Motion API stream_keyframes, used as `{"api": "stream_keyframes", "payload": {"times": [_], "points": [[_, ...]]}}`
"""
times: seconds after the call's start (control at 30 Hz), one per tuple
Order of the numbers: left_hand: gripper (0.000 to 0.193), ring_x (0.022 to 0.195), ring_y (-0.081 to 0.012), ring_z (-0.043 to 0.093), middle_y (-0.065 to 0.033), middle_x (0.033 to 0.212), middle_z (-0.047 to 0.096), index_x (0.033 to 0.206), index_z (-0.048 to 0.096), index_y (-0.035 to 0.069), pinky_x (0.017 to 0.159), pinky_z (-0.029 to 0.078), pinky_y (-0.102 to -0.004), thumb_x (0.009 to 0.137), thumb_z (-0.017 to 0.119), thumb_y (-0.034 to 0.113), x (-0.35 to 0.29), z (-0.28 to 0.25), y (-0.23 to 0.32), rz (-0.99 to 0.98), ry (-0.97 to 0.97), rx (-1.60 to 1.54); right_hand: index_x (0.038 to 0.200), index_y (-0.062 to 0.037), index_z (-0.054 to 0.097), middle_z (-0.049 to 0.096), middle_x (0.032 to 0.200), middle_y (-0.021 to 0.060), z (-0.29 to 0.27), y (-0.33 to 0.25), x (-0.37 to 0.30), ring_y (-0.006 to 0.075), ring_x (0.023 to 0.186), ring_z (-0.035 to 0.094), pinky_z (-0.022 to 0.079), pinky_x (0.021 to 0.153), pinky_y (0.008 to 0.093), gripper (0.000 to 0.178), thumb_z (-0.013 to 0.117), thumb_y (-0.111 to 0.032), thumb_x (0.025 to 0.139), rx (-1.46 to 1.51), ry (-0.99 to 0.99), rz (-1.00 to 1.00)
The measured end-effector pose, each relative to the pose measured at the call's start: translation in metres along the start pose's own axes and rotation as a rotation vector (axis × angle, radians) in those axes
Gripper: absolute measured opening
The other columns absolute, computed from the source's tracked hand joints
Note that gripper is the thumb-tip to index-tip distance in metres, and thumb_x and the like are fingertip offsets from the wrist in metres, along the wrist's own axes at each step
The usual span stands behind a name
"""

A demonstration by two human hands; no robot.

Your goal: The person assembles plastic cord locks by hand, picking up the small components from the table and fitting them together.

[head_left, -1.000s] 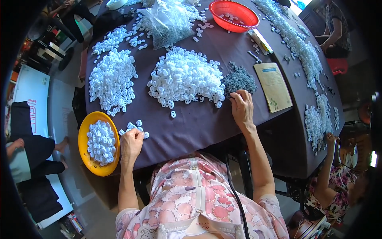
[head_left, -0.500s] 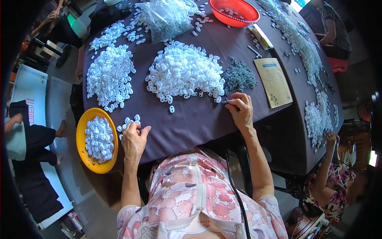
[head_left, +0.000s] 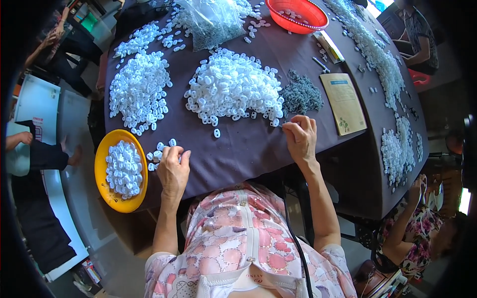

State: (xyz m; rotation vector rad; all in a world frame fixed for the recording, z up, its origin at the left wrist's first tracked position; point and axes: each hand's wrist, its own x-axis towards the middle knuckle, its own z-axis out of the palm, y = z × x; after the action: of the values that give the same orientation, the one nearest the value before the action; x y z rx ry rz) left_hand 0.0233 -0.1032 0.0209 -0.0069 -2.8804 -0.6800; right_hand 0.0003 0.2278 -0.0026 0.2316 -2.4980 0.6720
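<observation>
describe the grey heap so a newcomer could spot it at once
On the dark tablecloth, find the big central heap of white pieces. The grey heap lies directly to its right, between it and the tan booklet, just beyond the right hand. Its small, dark bits set it apart from that bright white neighbour.

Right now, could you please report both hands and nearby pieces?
Left hand beside loose white pieces. Right hand near grey pile, pinched, contents unclear. Yellow plate further left.

Left hand (head_left: 174, 168) and right hand (head_left: 301, 139) (well apart) are curled.
</observation>
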Motion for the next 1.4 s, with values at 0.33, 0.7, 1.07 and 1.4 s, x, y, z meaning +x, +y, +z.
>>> {"api": "stream_keyframes", "payload": {"times": [0.33, 0.7, 1.07, 1.4], "points": [[0.015, 0.069, -0.0315, 0.061, -0.0115, 0.079, 0.058, 0.08, 0.056, 0.004, 0.057, 0.048, -0.0393, 0.081, 0.067, 0.014, -0.008, 0.018, 0.021, 0.073, -0.1, -0.131, 0.077, -0.0092, 0.06, 0.051, 0.082, 0.0057, 0.004, -0.008, 0.008, 0.0244, 0.083, 0.048, 0.037, 0.072, 0.0366, 0.004, 0.059, -0.009, 0.074, -0.235, -0.2, -0.067], [0.014, 0.07, -0.0308, 0.06, -0.0123, 0.079, 0.059, 0.08, 0.055, 0.002, 0.058, 0.049, -0.0383, 0.081, 0.067, 0.01, -0.007, 0.02, 0.019, 0.066, -0.1, -0.155, 0.075, -0.0065, 0.059, 0.051, 0.082, 0.0072, 0.003, -0.005, 0.011, 0.024, 0.082, 0.048, 0.037, 0.073, 0.0364, 0.004, 0.058, -0.009, 0.072, -0.216, -0.225, -0.112], [0.015, 0.07, -0.0329, 0.059, -0.0124, 0.078, 0.058, 0.078, 0.053, 0.002, 0.059, 0.048, -0.04, 0.08, 0.067, 0.01, -0.006, 0.025, 0.019, 0.072, -0.088, -0.18, 0.084, -0.0086, 0.055, 0.052, 0.08, 0.0072, 0.003, 0.005, 0.008, 0.0254, 0.079, 0.051, 0.039, 0.072, 0.0361, 0.008, 0.056, -0.004, 0.077, -0.114, -0.248, -0.062], [0.015, 0.071, -0.0315, 0.06, -0.0116, 0.08, 0.058, 0.08, 0.053, 0.003, 0.059, 0.048, -0.0393, 0.081, 0.066, 0.011, -0.007, 0.022, 0.02, 0.039, -0.114, -0.161, 0.09, -0.0051, 0.06, 0.06, 0.084, 0.008, 0.002, 0.005, 0.007, 0.0245, 0.078, 0.057, 0.047, 0.068, 0.0324, 0.024, 0.066, 0.006, 0.069, 0.177, -0.149, 0.082]]}}
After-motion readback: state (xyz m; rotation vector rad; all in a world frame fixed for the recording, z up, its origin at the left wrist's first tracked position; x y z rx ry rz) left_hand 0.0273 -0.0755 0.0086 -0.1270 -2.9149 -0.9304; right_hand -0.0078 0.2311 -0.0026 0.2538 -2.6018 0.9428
